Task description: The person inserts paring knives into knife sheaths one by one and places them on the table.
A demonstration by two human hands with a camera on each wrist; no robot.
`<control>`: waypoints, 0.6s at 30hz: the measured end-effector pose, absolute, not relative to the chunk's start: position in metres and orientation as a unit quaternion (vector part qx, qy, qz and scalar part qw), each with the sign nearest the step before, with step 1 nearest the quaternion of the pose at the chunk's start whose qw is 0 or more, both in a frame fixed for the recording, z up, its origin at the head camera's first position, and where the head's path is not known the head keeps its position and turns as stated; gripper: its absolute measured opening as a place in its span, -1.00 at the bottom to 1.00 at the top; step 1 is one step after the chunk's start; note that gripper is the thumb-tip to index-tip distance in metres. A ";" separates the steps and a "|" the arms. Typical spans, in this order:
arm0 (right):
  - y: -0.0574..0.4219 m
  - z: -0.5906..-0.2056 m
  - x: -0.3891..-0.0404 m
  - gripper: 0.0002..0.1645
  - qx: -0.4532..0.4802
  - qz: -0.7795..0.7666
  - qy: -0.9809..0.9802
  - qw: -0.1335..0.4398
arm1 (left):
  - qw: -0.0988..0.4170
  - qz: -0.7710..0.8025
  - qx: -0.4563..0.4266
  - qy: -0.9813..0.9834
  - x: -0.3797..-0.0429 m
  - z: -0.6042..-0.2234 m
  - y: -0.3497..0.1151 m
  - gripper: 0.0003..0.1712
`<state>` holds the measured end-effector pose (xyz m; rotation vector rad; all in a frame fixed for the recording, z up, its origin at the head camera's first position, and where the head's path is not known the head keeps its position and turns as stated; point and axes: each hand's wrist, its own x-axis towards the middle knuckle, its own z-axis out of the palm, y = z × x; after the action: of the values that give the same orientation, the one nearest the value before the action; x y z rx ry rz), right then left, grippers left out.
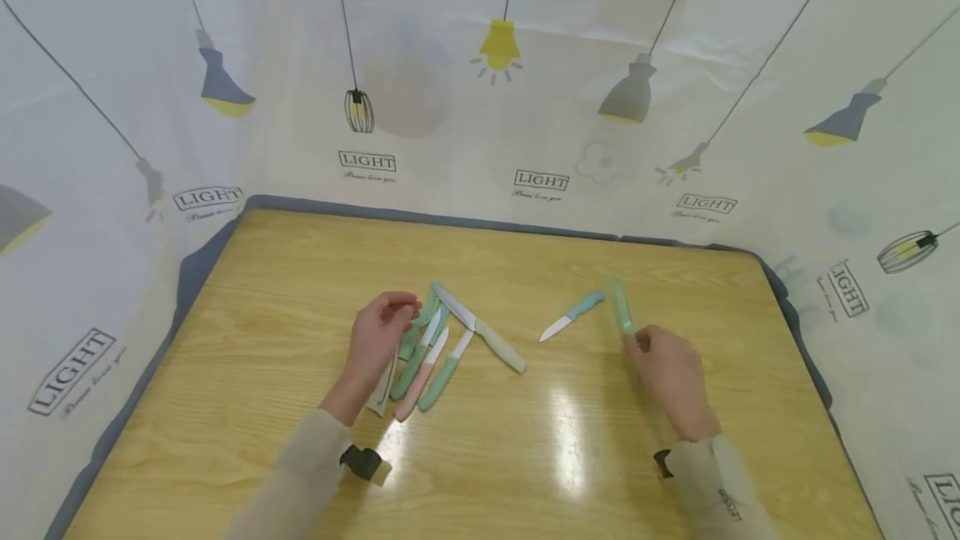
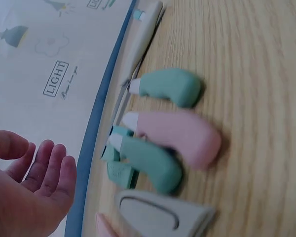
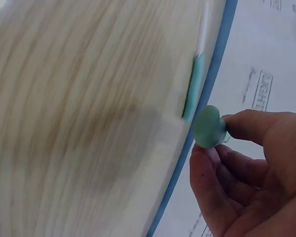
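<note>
Now | glossy table (image 1: 480, 457) | lamp-print backdrop (image 1: 442, 98) | left fingers (image 2: 66, 177) loosely curled | right fingers (image 3: 204, 182) pinch green handle (image 3: 208, 129)

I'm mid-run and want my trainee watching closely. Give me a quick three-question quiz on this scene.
1. True or false: the right hand pinches a green item while the left hand holds nothing.
2. Which handle colour lies between the two green-handled knives near the left hand? A) cream B) grey C) pink
3. Which knife lies apart from the group, nearest the right hand?

Key: 1. True. 2. C, the pink handle. 3. The blue-handled knife.
</note>
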<state>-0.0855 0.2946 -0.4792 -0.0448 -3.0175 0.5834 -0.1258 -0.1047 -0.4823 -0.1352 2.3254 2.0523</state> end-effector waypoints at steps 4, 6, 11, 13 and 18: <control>0.315 -0.484 -0.088 -0.56 -0.026 0.169 -0.985 0.023 | 0.000 0.621 -0.043 0.783 -0.127 -0.482 -0.115 -0.71; 0.323 -0.486 -0.090 -0.56 -0.030 0.167 -0.985 0.016 | -0.004 0.592 -0.039 0.805 -0.129 -0.481 -0.119 -0.71; 0.337 -0.490 -0.095 -0.54 -0.049 0.150 -0.987 0.011 | 0.002 0.527 -0.026 0.850 -0.130 -0.479 -0.126 -0.71; 0.341 -0.490 -0.097 -0.51 -0.061 0.138 -0.988 0.007 | 0.004 0.504 -0.021 0.864 -0.131 -0.478 -0.128 -0.71; 0.343 -0.489 -0.099 -0.47 -0.078 0.126 -0.989 -0.017 | 0.021 0.440 -0.007 0.898 -0.133 -0.482 -0.130 -0.69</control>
<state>-0.0995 0.3432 -0.4886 -0.2475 -3.1404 0.4009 -0.1328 -0.1299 -0.4818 -0.0203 2.7825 1.3646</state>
